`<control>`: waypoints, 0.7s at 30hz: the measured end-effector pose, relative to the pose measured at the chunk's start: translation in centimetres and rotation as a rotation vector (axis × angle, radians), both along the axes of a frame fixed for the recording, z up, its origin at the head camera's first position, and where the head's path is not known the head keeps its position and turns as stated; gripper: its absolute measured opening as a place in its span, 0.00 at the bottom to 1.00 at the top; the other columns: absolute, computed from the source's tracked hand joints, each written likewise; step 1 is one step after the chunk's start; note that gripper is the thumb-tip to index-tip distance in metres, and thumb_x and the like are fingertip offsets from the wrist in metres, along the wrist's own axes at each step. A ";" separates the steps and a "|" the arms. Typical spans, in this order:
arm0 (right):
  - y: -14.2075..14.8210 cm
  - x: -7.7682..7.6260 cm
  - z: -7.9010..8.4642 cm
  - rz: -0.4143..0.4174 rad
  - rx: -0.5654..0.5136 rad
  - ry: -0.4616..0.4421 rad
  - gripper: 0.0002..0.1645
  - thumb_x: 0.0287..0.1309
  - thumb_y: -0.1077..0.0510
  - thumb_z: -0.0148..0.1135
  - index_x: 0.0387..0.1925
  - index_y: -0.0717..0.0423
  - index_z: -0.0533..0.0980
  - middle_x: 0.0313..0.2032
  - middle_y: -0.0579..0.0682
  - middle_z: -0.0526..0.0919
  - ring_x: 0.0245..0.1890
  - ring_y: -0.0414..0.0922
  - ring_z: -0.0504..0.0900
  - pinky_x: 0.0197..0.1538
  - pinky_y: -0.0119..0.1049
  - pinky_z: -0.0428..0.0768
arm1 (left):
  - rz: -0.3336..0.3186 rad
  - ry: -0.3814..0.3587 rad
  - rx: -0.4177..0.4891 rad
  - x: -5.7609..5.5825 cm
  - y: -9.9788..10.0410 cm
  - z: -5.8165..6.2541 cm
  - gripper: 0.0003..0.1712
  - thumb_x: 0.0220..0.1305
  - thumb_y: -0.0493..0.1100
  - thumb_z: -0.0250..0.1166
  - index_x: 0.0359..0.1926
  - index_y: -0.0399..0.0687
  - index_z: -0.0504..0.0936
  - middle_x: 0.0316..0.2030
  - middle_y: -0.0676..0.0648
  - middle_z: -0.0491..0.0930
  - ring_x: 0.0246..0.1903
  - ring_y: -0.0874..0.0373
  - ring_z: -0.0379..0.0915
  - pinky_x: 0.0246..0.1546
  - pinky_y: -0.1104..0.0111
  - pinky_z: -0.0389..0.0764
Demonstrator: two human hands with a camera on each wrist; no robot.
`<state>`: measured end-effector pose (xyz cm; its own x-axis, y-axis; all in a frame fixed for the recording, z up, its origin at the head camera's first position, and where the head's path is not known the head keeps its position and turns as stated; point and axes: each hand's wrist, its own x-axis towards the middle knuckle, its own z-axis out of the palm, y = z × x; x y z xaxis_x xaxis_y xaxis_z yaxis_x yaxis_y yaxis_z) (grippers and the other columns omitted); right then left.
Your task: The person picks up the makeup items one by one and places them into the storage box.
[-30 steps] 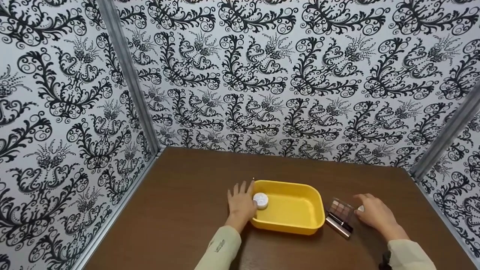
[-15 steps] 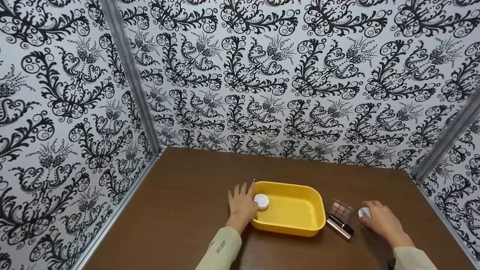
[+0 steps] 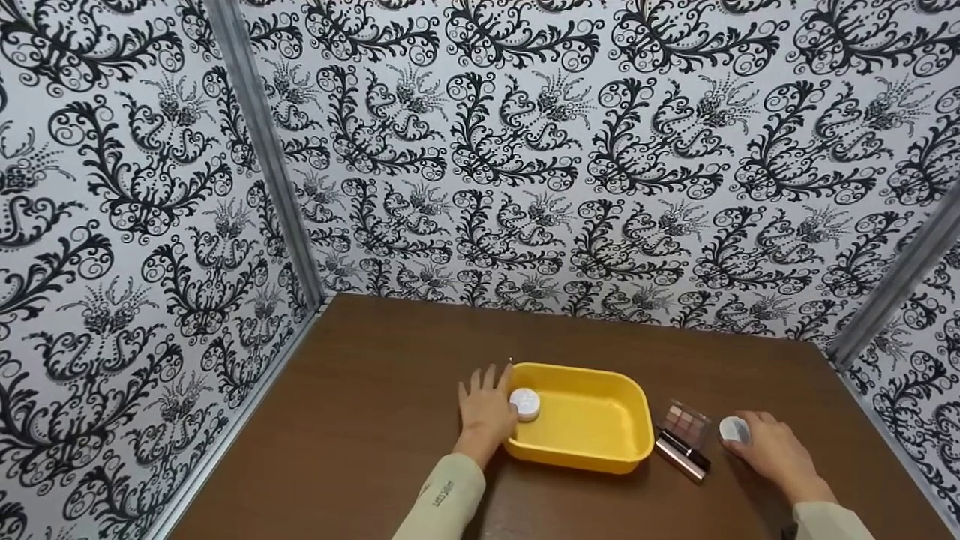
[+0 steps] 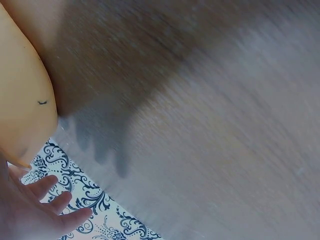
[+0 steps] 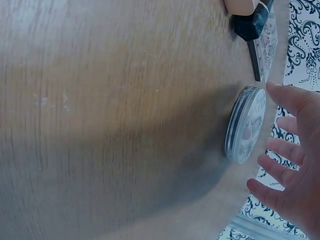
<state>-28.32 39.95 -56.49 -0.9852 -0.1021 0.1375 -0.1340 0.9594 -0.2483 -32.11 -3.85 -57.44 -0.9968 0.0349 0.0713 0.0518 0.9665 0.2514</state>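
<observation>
My left hand (image 3: 484,412) rests at the left rim of the yellow tray (image 3: 577,456), with its fingers spread and straight. Inside the tray, beside that hand, lies a round white container (image 3: 524,403). In the left wrist view, the left fingers (image 4: 60,202) extend past the tray's wall (image 4: 25,95). On the table to the right is a round, flat compact (image 5: 246,125) with a clear rim and pale top. My right hand (image 3: 772,448) hovers right beside it, fingers loosely spread, its thumb (image 5: 285,95) near the compact's edge and nothing gripped.
Between tray and right hand lie an eyeshadow palette (image 3: 685,421), a slim black tube (image 3: 684,448) and a rose-gold tube (image 3: 679,459), close together. Patterned panels (image 3: 487,187) border the brown table (image 3: 360,420) at the back and sides.
My right hand has drawn back to the right and slightly toward me, so more of the round compact shows. The left hand and tray stay in place.
</observation>
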 end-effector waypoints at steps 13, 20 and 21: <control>0.8 0.0 -0.9 -0.032 0.024 -0.010 0.43 0.57 0.50 0.69 0.57 0.83 0.66 0.51 0.83 0.71 0.46 0.79 0.73 0.50 0.69 0.74 | -0.005 0.001 -0.007 0.0 -0.1 0.1 0.37 0.70 0.54 0.58 0.77 0.62 0.58 0.74 0.46 0.63 0.74 0.43 0.55 0.73 0.41 0.57; 0.9 0.2 -1.3 -0.035 0.015 -0.045 0.43 0.59 0.49 0.67 0.57 0.85 0.66 0.52 0.84 0.71 0.48 0.79 0.73 0.50 0.69 0.74 | -0.004 0.028 -0.029 0.1 -0.1 0.1 0.37 0.68 0.53 0.59 0.76 0.62 0.60 0.73 0.46 0.65 0.73 0.43 0.58 0.71 0.41 0.59; 0.9 0.2 -1.3 -0.035 0.017 -0.047 0.42 0.59 0.49 0.67 0.57 0.84 0.66 0.52 0.84 0.71 0.49 0.79 0.73 0.51 0.69 0.74 | -0.002 0.029 -0.035 0.1 -0.1 0.1 0.37 0.68 0.53 0.59 0.76 0.62 0.60 0.73 0.46 0.65 0.73 0.43 0.58 0.71 0.41 0.59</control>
<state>-28.09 40.81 -57.82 -0.9936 -0.0697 0.0892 -0.0891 0.9675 -0.2367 -32.03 -3.94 -57.34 -0.9943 0.0397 0.0989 0.0603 0.9746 0.2156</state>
